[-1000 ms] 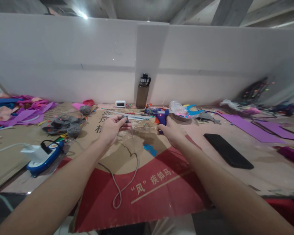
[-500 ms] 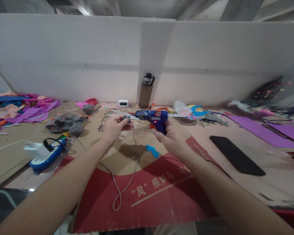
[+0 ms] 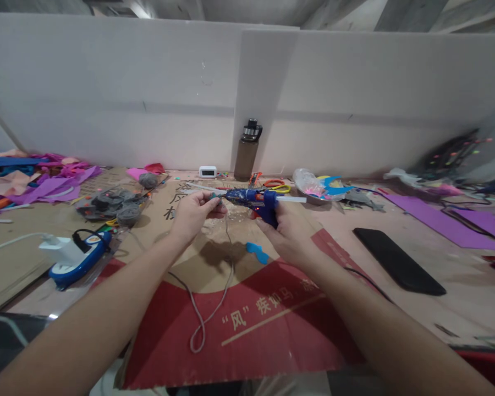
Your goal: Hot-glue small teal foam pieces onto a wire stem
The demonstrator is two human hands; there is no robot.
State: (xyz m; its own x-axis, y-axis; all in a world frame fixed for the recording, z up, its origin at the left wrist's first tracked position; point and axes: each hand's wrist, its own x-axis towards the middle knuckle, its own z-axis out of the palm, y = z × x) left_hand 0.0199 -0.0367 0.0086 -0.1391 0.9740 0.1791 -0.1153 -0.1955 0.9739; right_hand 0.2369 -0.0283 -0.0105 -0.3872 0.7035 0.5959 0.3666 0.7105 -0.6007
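My right hand (image 3: 281, 226) is closed around the handle of a blue hot glue gun (image 3: 264, 206), and a white glue stick (image 3: 292, 199) pokes out of its back. The gun's nozzle points left, at the fingertips of my left hand (image 3: 198, 212). Those fingers pinch a small teal piece (image 3: 216, 199), mostly hidden by them. A grey cord (image 3: 227, 231) hangs down from beside the left fingers and loops on the cardboard (image 3: 247, 352). Below the gun lies a small bright blue cut-out (image 3: 257, 253).
A dark bottle (image 3: 246, 157) and a white digital clock (image 3: 208, 171) stand at the back. Left are a blue power strip (image 3: 80, 269), grey fuzzy pieces (image 3: 107, 206) and coloured scraps (image 3: 45, 184). Right lie a black phone-like slab (image 3: 398, 261), purple sheets (image 3: 445, 223) and a bowl (image 3: 315, 198).
The glue gun has moved slightly left, its nozzle now at the teal piece in my left fingers. My left hand has barely moved.
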